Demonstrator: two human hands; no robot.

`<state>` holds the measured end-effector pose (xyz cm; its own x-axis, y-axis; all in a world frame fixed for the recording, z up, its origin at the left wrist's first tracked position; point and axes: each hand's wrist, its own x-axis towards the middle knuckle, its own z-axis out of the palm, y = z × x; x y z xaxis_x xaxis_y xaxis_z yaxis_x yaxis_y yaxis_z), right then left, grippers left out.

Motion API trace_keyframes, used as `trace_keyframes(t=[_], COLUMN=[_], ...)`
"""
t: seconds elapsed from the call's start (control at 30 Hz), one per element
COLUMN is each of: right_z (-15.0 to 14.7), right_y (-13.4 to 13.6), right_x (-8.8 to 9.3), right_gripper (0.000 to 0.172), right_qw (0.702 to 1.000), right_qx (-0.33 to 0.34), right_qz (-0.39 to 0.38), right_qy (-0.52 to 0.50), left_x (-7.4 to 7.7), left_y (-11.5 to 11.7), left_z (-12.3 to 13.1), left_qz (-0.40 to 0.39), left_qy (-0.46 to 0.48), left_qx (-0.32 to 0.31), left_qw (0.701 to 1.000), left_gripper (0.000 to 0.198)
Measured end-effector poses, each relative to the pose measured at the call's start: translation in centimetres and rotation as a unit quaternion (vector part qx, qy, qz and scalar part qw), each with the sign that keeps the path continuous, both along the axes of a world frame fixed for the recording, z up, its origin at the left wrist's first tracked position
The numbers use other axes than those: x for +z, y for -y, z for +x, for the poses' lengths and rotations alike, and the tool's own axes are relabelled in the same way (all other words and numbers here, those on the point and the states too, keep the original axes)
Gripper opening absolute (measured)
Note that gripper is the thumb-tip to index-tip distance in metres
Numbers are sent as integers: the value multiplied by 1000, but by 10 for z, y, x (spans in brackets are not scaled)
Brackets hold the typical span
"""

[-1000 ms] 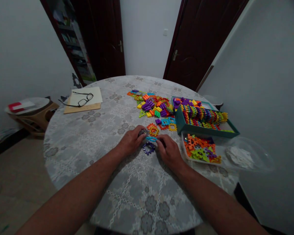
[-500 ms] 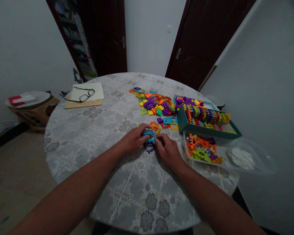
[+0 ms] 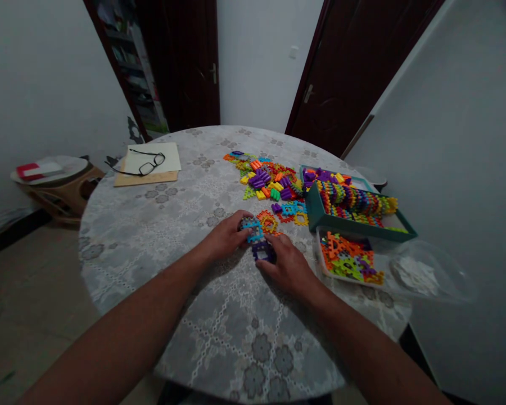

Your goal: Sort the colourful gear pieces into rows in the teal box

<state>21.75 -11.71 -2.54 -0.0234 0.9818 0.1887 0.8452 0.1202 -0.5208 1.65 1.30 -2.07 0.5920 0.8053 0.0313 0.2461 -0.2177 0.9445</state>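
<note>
Near the middle of the table, my left hand (image 3: 227, 236) pinches a light blue toothed square piece (image 3: 255, 230) between thumb and fingers. My right hand (image 3: 285, 260) grips a dark purple square piece (image 3: 262, 252) with a hole in its centre. The purple piece lies just below the blue one, and their edges meet or nearly meet; whether they interlock is too small to tell. Orange and yellow toothed pieces (image 3: 268, 221) lie just beyond my hands.
A loose pile of coloured pieces (image 3: 261, 177) spreads farther back. To the right stand a green box (image 3: 316, 211) of joined pieces and a clear tub (image 3: 349, 277). Glasses (image 3: 147, 167) rest on papers at the left.
The purple piece, mostly hidden before, now shows flat below the blue one. My right hand has shifted down onto it, and my left hand has moved slightly left with the blue piece.
</note>
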Motion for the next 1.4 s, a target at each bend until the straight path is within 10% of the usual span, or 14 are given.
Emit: trace_keyframes(t=[0.23,0.53,0.93,1.17,1.4], right_z=[18,15,16,17,23], right_y=[-6,-8,-7,-5,-6], right_x=[0,-6,-2,0,2], right_gripper=[11,11,9,48,22], right_qw=[986,970,975,976,971], right_qx=[22,-22,-52,-13,37], right_qz=[19,7,3,65,14], right_qy=[-166,-240,-216,-205,-236], left_x=[-4,8,13,9,11], left_y=[1,11,17,24,29], left_z=[5,6,4,7,7], left_qz=[-65,-67,139,235,250], left_qy=[19,41,-69,-116,-155], left_qx=[-22,-119,-158,-172,-157], left_qw=[997,990,975,950,943], left_gripper=[43,39,42,37,27])
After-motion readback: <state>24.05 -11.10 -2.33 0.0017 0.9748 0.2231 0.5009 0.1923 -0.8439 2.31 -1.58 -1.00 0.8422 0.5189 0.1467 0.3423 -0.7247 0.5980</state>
